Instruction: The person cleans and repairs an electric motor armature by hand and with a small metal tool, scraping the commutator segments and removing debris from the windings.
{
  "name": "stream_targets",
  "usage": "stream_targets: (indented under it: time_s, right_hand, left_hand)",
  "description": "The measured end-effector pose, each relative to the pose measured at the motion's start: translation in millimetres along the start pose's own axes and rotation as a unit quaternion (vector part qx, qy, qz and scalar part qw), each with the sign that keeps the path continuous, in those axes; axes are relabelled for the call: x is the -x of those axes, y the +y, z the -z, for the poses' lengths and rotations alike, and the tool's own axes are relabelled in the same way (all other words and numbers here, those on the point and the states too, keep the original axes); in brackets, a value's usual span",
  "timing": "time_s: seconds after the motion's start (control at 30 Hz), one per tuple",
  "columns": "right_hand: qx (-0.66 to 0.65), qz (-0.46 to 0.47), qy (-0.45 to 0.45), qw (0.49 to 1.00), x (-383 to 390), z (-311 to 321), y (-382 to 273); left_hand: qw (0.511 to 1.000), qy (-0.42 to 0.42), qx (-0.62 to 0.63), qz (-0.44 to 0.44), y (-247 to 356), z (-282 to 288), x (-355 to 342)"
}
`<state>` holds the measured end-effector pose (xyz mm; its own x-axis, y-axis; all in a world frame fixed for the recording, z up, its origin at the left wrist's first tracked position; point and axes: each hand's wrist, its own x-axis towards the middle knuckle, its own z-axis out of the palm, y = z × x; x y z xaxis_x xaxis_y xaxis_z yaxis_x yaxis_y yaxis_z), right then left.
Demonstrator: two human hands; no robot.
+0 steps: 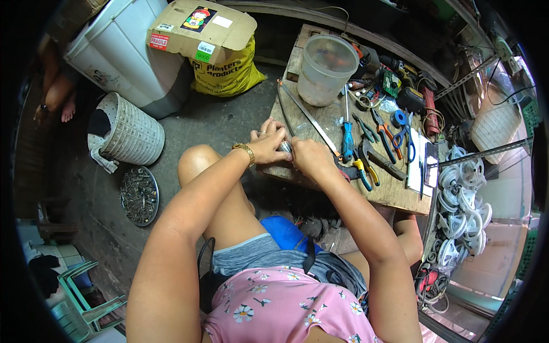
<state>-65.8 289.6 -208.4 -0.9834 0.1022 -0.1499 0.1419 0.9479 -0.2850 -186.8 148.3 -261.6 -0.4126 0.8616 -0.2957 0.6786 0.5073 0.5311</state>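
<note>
At the near left corner of the wooden workbench (394,191), my left hand (267,146) is closed around a small silvery metal piece (285,147), mostly covered by the fingers. Pressed close to its right side is my right hand (313,158), its fingers curled inward; what they grip is hidden. A thin dark rod (286,110) runs up the bench from between the hands. Just beyond my right hand lie a hacksaw (311,121) with orange ends, a blue-handled screwdriver (347,140) and yellow-and-blue pliers (362,173).
More pliers (384,134), blue-handled scissors (407,137) and a clear plastic bucket (327,71) crowd the bench. Left on the floor are a round tray of dark small parts (139,197), a tipped white basket (134,128) and a yellow sack (229,74). Another person's leg (60,94) shows far left.
</note>
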Motion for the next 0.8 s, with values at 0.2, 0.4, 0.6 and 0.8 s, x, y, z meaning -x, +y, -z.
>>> stream_targets:
  time_s: [0.2,0.4,0.6,0.8]
  right_hand:
    - [0.021,-0.002,-0.03,0.999,2.8,1.9,-3.0]
    - [0.025,0.001,-0.022,0.999,7.7,4.0,-4.8]
    - [0.031,-0.006,-0.016,0.999,14.0,-0.2,0.4]
    - [0.031,-0.007,-0.004,0.999,17.0,-6.7,1.8]
  left_hand:
    - [1.0,0.005,-0.001,-0.002,-3.5,-2.7,0.9]
    - [1.0,0.007,0.0,-0.006,-2.7,-2.1,3.0]
    - [1.0,0.005,-0.001,-0.001,-0.2,-0.2,3.0]
    - [1.0,-0.001,0.0,-0.005,-1.5,0.6,1.8]
